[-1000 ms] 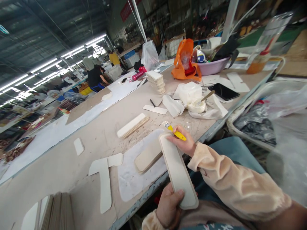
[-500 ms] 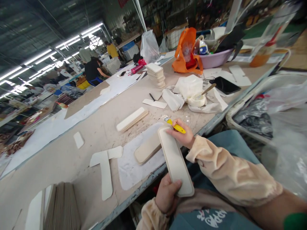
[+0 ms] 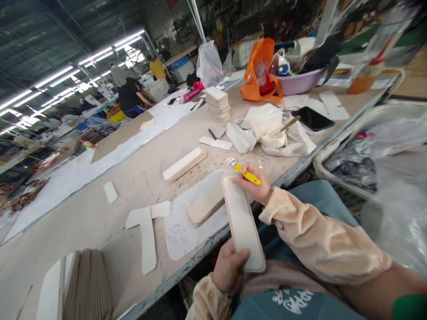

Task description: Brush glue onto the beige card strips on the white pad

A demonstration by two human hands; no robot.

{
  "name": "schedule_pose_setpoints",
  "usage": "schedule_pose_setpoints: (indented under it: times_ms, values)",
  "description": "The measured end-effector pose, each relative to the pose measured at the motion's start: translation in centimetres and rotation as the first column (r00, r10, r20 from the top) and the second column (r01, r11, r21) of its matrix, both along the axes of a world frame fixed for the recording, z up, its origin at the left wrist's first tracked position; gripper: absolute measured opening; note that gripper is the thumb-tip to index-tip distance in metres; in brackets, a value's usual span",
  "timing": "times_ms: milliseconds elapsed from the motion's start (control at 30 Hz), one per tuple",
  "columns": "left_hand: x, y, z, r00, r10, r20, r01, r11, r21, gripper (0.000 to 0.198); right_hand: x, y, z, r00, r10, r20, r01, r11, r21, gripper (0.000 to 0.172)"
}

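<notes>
White in the head view: holds a long, round-cornered panel [image 3: 246, 229] with a beige border, slanting at the edge of the table [image 3: 131, 178]. Grasps its lower end with the fingers of the left hand [image 3: 227, 269], laying the thumb on the face. Clasps a yellow-handled brush [image 3: 247, 174] in the fingers of the right hand [image 3: 258, 186], which touch the panel's upper end too; points the pale bristles up and left, clear of the panel.

Shows, just behind the panel on a white sheet [image 3: 176, 244], a beige stack [image 3: 205, 206]; to the left of that, white cut pieces [image 3: 148, 246] laid like a T, and boards [image 3: 88, 284] standing on edge. Farther back, shows a tub [image 3: 274, 138] with a wooden stick [image 3: 290, 125] in it, near a black-screened phone [image 3: 313, 119], then an orange bag [image 3: 255, 71] beside a lilac basin [image 3: 300, 83].

Bears white lettering on the teal apron [image 3: 256, 306], tilted and only partly legible, something like "PPA"; cannot make out the rest. Likewise cannot read the red sign [image 3: 172, 3], blurred and cut by the top edge.
</notes>
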State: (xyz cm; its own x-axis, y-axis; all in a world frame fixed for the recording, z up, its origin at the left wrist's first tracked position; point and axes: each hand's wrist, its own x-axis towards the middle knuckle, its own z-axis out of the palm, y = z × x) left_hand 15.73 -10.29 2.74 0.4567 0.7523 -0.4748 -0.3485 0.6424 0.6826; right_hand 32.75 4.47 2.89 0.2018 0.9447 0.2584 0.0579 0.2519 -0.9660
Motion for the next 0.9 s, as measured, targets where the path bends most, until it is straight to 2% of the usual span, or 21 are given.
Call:
schedule_pose_setpoints:
  times_ms: [100, 200, 333, 433, 533, 733, 900]
  values:
    - [-1.4, 0.1, 0.3, 0.998, 0.050, -0.032, -0.050, 0.999, 0.019, 0.044, 0.5, -0.1, 0.3, 1.000, -0.002, 0.022, 0.000, 0.998, 0.058, 0.032]
    - [-3.9, 0.8, 0.9, 0.985, 0.098, -0.141, -0.083, 0.991, 0.110, 0.046, 1.0, -0.1, 0.8, 0.994, -0.013, 0.104, 0.006, 0.997, 0.071, 0.032]
    - [-7.9, 3.6, 2.1, 0.912, 0.214, -0.351, -0.141, 0.965, 0.223, 0.044, 1.4, 1.4, 1.3, 0.983, -0.014, 0.184, 0.004, 0.999, 0.054, 0.034]
    - [-10.6, 7.8, 3.2, 0.800, 0.382, -0.463, -0.245, 0.912, 0.329, 0.044, 1.1, 4.1, 1.9, 0.949, -0.041, 0.312, 0.017, 0.997, 0.080, 0.033]
    - [-12.7, 13.2, 4.1, 0.725, 0.495, -0.479, -0.306, 0.854, 0.421, 0.046, 0.2, 8.0, 3.0, 0.918, -0.035, 0.396, -0.010, 0.994, 0.112, 0.031]
    - [-16.4, 23.7, 4.4, 0.634, 0.562, -0.531, -0.309, 0.814, 0.492, 0.045, -3.4, 16.7, 4.6, 0.844, -0.021, 0.537, -0.026, 0.996, 0.081, 0.027]
    - [-19.3, 30.4, 3.6, 0.454, 0.589, -0.668, -0.222, 0.801, 0.556, 0.038, -7.0, 22.4, 4.0, 0.768, -0.003, 0.641, 0.001, 1.000, 0.003, 0.023]
